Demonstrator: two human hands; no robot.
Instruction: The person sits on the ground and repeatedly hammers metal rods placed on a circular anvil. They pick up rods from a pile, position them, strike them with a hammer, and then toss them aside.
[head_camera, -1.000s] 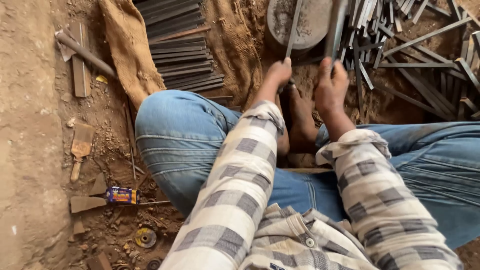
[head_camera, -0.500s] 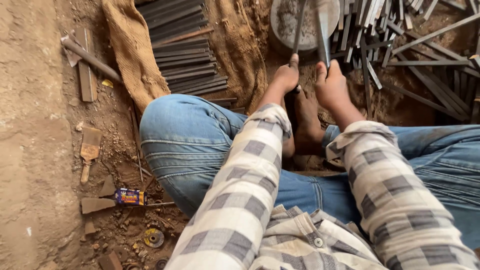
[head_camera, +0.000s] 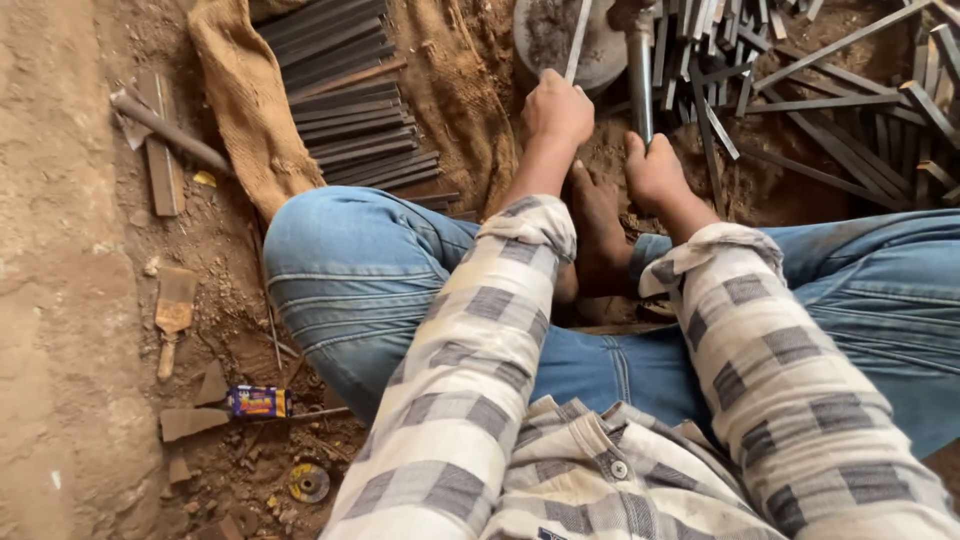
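— so, where is the thin metal strip (head_camera: 577, 40) found, measured from the grip?

— it rises straight out of the top of the left hand (head_camera: 557, 110), which is curled into a fist around the strip's lower end. the fingers are closed tight on it, no gap seen between them.

— and which way is it pointed?

— its long axis runs nearly upright in the view, tilted a little to the right, away from the body. the upper end is laid over the round grey metal block (head_camera: 560, 40) at the top edge.

— what is held by the right hand (head_camera: 655, 170)?

— a hammer (head_camera: 640, 70) is gripped by its grey handle, fingers wrapped shut around the lower part. the handle stands almost upright too, just beside the strip, the dark head being seen at the very top, next to the block.

— what is seen around them?

— a bare foot (head_camera: 600, 230) is tucked between the two wrists, on the dirt. checked sleeves and blue jeans fill the foreground. a loose heap of metal strips (head_camera: 800, 90) lies to the right of the hammer, and a neat stack of dark strips (head_camera: 350, 100) is laid on brown sacking (head_camera: 250, 120) to the left. farther left, on the ground, a wooden-handled tool (head_camera: 172, 315) and a small coloured box (head_camera: 257, 401) are seen.
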